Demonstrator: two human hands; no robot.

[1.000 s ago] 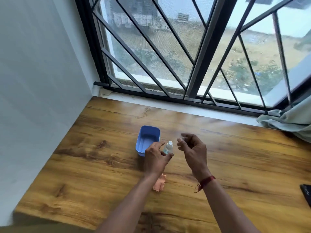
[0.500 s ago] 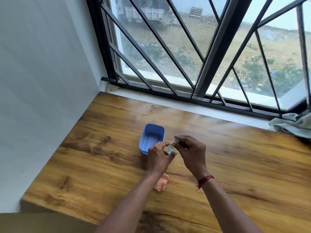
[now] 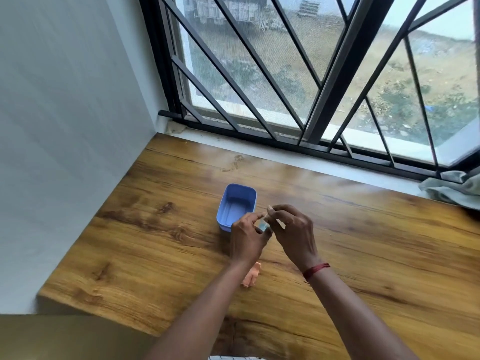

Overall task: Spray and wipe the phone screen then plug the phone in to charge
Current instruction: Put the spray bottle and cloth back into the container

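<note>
A small clear spray bottle (image 3: 263,226) with pale blue liquid is held between my two hands above the wooden table (image 3: 363,255). My left hand (image 3: 246,237) grips its body. My right hand (image 3: 291,231) pinches the bottle's top with its fingertips, and most of the bottle is hidden by my fingers. A peach cloth (image 3: 251,277) lies on the table just under my left wrist. The phone is out of view.
A blue plastic tub (image 3: 237,206) stands just left of and behind my hands. A grey-green cloth (image 3: 452,187) lies at the far right by the window sill. A white wall bounds the table on the left, and a barred window runs along its far edge.
My right hand has come from apart onto the bottle's top and stays there. The view has shifted left, and the dark object at the right edge has left the frame.
</note>
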